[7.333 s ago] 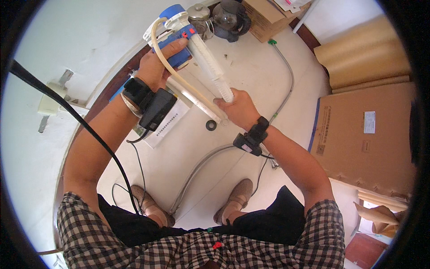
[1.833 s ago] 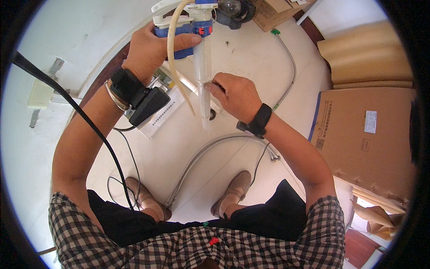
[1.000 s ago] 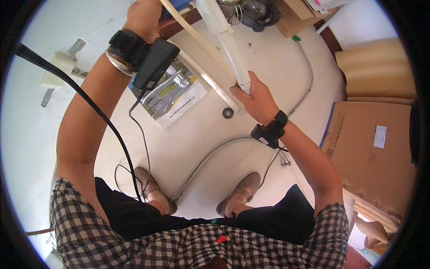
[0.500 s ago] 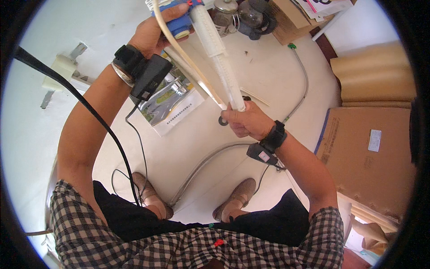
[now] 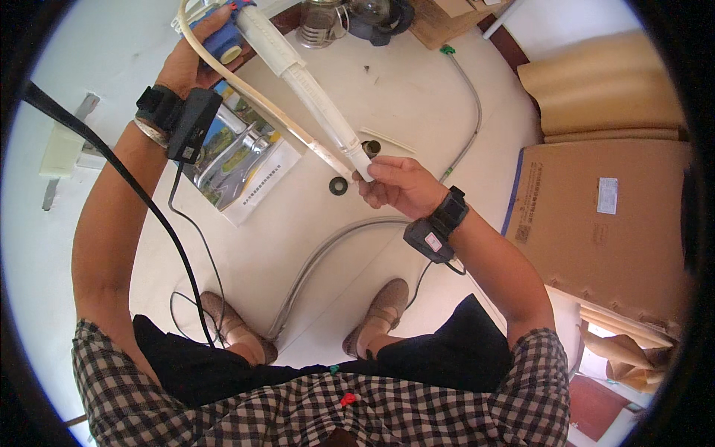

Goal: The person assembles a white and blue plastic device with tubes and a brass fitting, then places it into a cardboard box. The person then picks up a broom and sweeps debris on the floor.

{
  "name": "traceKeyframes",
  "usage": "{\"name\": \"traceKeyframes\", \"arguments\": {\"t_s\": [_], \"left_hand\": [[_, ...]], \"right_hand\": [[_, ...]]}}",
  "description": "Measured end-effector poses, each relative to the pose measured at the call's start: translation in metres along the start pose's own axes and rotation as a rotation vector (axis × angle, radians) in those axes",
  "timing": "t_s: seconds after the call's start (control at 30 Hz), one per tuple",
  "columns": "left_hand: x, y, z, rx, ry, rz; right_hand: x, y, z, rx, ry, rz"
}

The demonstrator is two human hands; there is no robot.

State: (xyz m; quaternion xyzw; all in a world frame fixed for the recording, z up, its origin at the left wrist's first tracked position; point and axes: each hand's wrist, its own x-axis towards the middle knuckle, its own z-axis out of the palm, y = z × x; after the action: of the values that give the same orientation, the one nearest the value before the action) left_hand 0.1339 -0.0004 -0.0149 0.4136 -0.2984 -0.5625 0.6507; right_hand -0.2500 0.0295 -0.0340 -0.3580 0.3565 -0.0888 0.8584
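Observation:
A toilet fill valve [image 5: 316, 93] with a long white telescoping tube and a blue upper part slants across the upper middle. My left hand [image 5: 192, 59] is closed around the blue part at its upper end. At the lower end, my right hand [image 5: 402, 185] pinches the tip of the tube between thumb and fingers. A thin cream hose [image 5: 261, 100] curves from the top of the valve down beside the tube to my right fingertips. On the floor near my right hand lie a black rubber ring [image 5: 338, 185] and a dark round fitting [image 5: 371, 148].
A printed picture box [image 5: 242, 160] lies beneath my left arm. Thin white sticks [image 5: 387, 139] and a grey braided hose [image 5: 313, 257] are on the floor. Glass jars [image 5: 320, 22] stand at the back, a large cardboard box [image 5: 596, 238] at right. A black cable [image 5: 141, 175] hangs at left.
The whole view has shifted, and the valve now sits farther left. My left hand has moved left with the blue part. My right fingers have loosened from a wrap to a pinch at the tip.

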Motion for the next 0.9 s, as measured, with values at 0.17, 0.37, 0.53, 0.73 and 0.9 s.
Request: {"name": "traceKeyframes", "arguments": {"t_s": [0.17, 0.37, 0.53, 0.73, 0.9], "left_hand": [[0.006, -0.001, -0.001, 0.021, 0.073, -0.010], [0.006, -0.001, -0.002, 0.073, 0.112, 0.037], [-0.003, 0.003, 0.028, 0.105, 0.164, 0.082], [-0.025, 0.009, 0.065, 0.151, 0.203, 0.105], [-0.024, 0.007, 0.060, 0.103, 0.202, 0.084]], "right_hand": [[-0.002, -0.004, 0.005, -0.203, 0.190, -0.080], [-0.004, -0.010, 0.023, -0.506, 0.400, -0.167], [0.009, -0.006, 0.019, -1.046, 0.694, -0.407], [0.026, -0.017, 0.027, -1.224, 0.799, -0.339], [0.027, -0.015, 0.021, -1.031, 0.667, -0.304]]}}
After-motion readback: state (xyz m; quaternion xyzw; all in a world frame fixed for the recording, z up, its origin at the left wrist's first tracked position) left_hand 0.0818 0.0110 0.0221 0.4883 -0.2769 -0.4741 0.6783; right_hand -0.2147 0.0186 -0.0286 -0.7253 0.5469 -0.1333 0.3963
